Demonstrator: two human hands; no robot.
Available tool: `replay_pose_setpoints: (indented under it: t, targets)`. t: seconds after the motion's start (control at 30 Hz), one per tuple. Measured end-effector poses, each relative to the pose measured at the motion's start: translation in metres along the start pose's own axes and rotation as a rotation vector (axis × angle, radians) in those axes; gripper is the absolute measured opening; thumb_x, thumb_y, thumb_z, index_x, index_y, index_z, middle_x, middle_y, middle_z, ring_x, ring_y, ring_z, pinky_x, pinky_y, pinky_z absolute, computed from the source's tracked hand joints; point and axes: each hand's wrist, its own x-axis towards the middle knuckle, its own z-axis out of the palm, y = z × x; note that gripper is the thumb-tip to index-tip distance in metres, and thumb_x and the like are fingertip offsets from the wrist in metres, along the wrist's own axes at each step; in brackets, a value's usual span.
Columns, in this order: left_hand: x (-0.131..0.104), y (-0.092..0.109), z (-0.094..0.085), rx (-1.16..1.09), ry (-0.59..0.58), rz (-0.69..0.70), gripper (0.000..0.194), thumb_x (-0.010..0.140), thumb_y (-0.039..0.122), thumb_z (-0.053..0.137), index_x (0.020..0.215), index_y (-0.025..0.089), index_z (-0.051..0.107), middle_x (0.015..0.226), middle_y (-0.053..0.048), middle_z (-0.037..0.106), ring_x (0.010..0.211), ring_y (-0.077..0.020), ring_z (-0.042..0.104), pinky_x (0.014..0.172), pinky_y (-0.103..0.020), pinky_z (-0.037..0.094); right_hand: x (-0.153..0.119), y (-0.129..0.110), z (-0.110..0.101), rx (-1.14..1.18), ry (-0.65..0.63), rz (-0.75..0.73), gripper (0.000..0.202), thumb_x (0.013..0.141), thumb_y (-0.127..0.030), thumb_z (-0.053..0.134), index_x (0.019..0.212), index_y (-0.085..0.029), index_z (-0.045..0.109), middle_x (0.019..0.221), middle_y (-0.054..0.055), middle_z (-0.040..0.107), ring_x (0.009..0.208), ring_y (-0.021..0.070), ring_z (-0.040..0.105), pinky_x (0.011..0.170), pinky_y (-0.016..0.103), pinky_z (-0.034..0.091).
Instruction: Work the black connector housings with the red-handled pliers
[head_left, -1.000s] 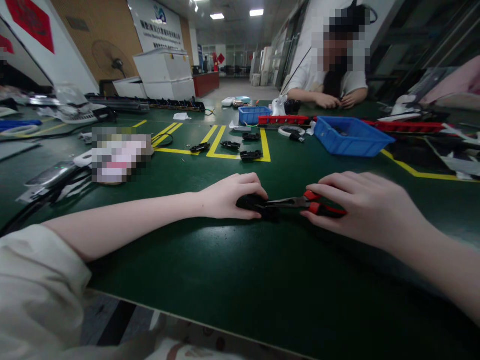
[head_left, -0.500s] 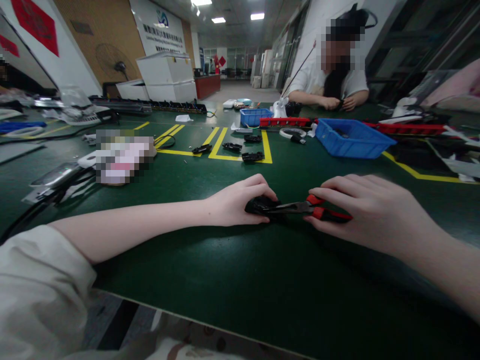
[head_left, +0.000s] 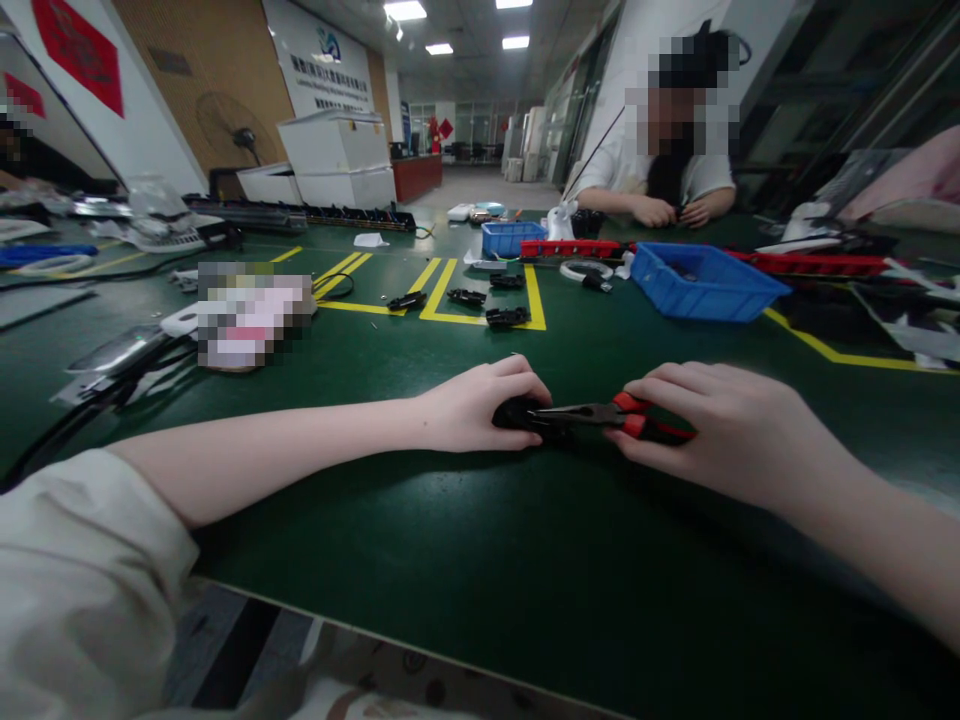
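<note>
While set back from the near edge [head_left: 375, 635] by green tabletop [head_left: 465, 560], grips a black part [head_left: 514, 412] in the left hand [head_left: 481, 405], red-handled pliers [head_left: 600, 413] in the right hand [head_left: 724, 430], nosed up to the part. Faces more tabletop, small black pieces [head_left: 507, 317] beside yellow tape [head_left: 535, 297], then a blue bin [head_left: 705, 292].

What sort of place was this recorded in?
Probably an office used as a small workshop: a green table marked with yellow lines, pliers in the right hand, and a lettered sign on the wall behind.
</note>
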Motion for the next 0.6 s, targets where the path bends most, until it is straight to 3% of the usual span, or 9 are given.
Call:
replay_pose_setpoints:
  t: [0.2,0.4,0.6]
  targets:
    - [0.001,0.001,-0.001,0.051,-0.007,0.021,0.031,0.09,0.035,0.074,0.113,0.015,0.069,0.111,-0.009,0.061,0.095,-0.0192,0.062,0.085,-0.035,0.053,-0.003,0.002,0.003,0.163,-0.023,0.101,0.031,0.091,-0.05,0.062,0.097,-0.02,0.071,0.089,0.008,0.075,0.071,0.0213,0.068,0.056,0.033,0.05]
    - [0.004,-0.002,-0.004,-0.131,-0.009,0.092,0.025,0.092,0.034,0.073,0.11,0.017,0.075,0.114,-0.01,0.068,0.105,-0.0211,0.066,0.096,-0.038,0.053,-0.002,-0.005,0.003,0.285,-0.03,0.158,0.027,0.091,-0.048,0.063,0.095,-0.022,0.07,0.092,0.008,0.075,0.075,0.022,0.07,0.061,0.035,0.053]
    - [0.005,-0.007,-0.005,-0.271,-0.028,0.044,0.016,0.094,0.029,0.071,0.101,0.016,0.078,0.104,-0.007,0.072,0.096,-0.0169,0.067,0.088,-0.033,0.055,0.0,-0.011,0.008,0.291,0.01,0.138,0.024,0.091,-0.045,0.064,0.097,-0.022,0.068,0.093,0.008,0.075,0.076,0.0216,0.07,0.063,0.035,0.055]
